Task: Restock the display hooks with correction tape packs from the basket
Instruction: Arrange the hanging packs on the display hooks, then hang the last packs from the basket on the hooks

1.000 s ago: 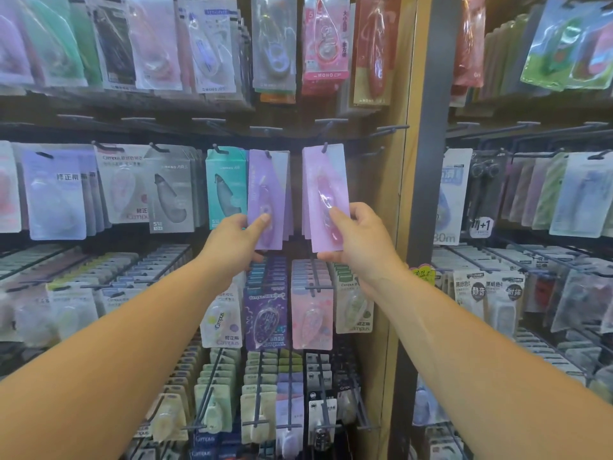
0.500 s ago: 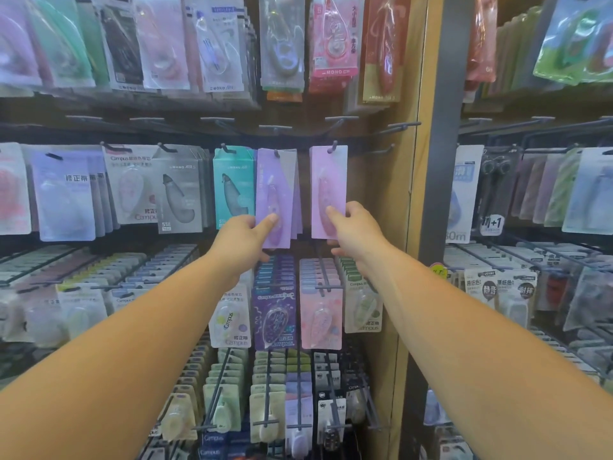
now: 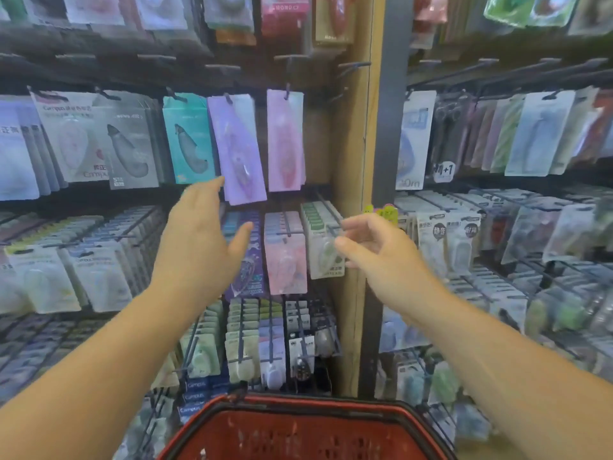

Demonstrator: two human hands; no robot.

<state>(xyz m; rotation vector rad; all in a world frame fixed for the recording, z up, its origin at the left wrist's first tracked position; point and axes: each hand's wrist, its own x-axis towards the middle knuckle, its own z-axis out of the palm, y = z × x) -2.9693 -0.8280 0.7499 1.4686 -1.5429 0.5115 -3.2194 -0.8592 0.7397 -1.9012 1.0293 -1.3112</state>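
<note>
A purple correction tape pack [image 3: 240, 151] hangs tilted on a display hook, and a pink pack [image 3: 285, 141] hangs on the hook to its right. My left hand [image 3: 202, 240] is below and left of the purple pack with its fingers spread, holding nothing. My right hand [image 3: 374, 254] is lower, in front of a green pack [image 3: 326, 257] on the row beneath, with loosely bent fingers and nothing in it. The red basket [image 3: 298, 410] shows at the bottom edge, and its contents are hard to make out.
Rows of hooks packed with other correction tape packs [image 3: 86, 141] cover the whole wall. A wooden upright [image 3: 356, 161] and a grey post [image 3: 389, 127] divide this bay from the racks on the right [image 3: 517, 137].
Both hands let go of the purple and pink packs and dropped back toward me. The packs stay on their hooks. The view tilted down, bringing the red basket in.
</note>
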